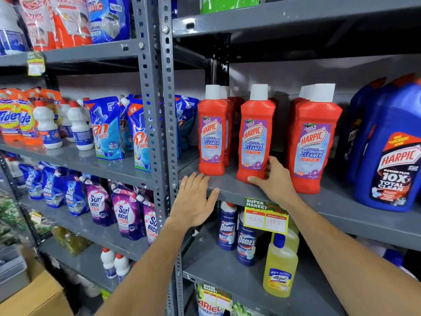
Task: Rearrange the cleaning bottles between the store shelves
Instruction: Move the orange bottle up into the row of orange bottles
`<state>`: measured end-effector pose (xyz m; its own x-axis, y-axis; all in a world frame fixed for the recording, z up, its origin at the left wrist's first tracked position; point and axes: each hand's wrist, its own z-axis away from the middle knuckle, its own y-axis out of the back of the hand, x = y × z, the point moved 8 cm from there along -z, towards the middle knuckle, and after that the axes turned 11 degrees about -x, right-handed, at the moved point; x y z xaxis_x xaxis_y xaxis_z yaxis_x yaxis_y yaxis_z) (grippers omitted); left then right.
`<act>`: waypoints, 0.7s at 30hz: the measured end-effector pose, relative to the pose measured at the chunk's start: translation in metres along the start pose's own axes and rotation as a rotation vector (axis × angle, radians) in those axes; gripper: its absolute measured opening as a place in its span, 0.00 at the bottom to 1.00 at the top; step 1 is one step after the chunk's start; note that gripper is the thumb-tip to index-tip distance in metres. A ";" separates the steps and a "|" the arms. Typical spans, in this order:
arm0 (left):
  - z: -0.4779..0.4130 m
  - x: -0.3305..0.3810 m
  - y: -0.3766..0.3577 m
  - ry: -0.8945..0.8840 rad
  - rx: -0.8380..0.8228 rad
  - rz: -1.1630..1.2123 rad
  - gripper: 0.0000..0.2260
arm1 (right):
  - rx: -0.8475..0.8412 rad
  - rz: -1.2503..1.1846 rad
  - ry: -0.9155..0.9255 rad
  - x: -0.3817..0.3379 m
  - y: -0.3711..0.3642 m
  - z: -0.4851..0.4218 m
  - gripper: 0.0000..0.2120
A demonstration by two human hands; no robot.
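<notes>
Red Harpic bathroom cleaner bottles with white caps stand in rows on the grey middle shelf (230,189). My right hand (274,179) grips the base of the middle front bottle (254,135), thumb under its front, fingers round its right side. My left hand (196,198) lies flat and open on the shelf edge, fingertips just below the left front bottle (213,133). A third row of red bottles (313,142) stands to the right of my right hand.
Big blue Harpic jugs (391,153) fill the shelf's right end. A perforated steel upright (159,110) divides the two racks. Detergent pouches and white bottles (79,126) crowd the left rack. Domex bottles (227,226) and a yellow Lizol bottle (281,267) stand on the shelf below.
</notes>
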<state>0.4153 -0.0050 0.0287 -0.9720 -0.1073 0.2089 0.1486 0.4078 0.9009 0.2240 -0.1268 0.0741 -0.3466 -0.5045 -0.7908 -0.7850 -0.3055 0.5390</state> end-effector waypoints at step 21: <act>0.100 -0.024 -0.122 0.082 -0.041 -0.028 0.33 | 0.493 0.022 0.444 -0.024 -0.042 0.131 0.19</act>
<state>0.4023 0.0390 -0.1241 -0.9582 -0.1924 0.2120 0.1304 0.3659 0.9215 0.1982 0.0045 0.0324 -0.2033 -0.8233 -0.5299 -0.9598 0.0607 0.2739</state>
